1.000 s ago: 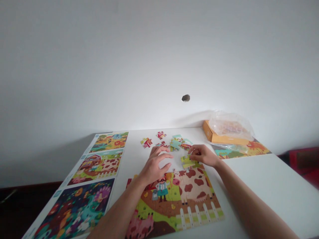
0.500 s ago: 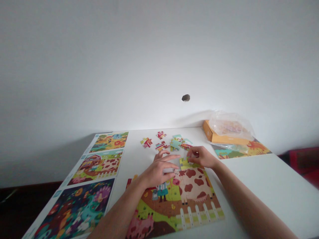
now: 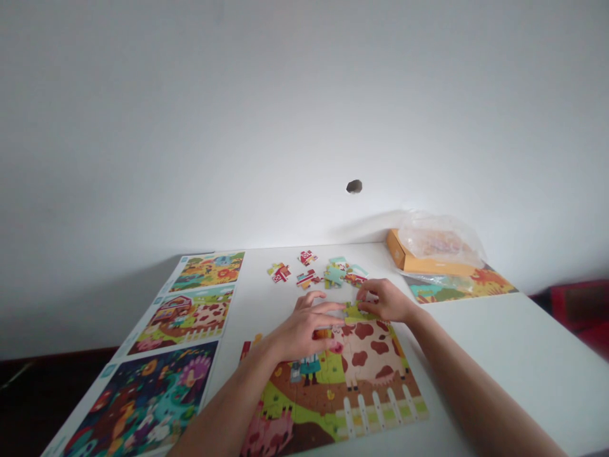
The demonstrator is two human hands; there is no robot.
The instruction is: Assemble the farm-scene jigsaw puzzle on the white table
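My right hand (image 3: 386, 300) pinches a yellow-green jigsaw piece (image 3: 358, 311) between thumb and fingers, pressing it against the top edge of the assembled farm puzzle (image 3: 361, 387). My left hand (image 3: 304, 330) lies flat over that puzzle's upper edge, with its fingertips close to the piece. The left palm hides part of a farmer figure. A brown-spotted cow fills the puzzle's right side. Several loose jigsaw pieces (image 3: 335, 275) lie in a scattered group just beyond my hands.
Three illustrated farm picture cards (image 3: 190, 317) run along the table's left side. At the far right, an orange box (image 3: 428, 263) and a clear plastic bag (image 3: 440, 238) sit on another picture sheet (image 3: 457, 289). The white table (image 3: 504, 355) ends against a white wall (image 3: 304, 114).
My left hand has slid right and forward onto the puzzle's upper edge. The green piece has moved down against the puzzle, still held by my right hand.
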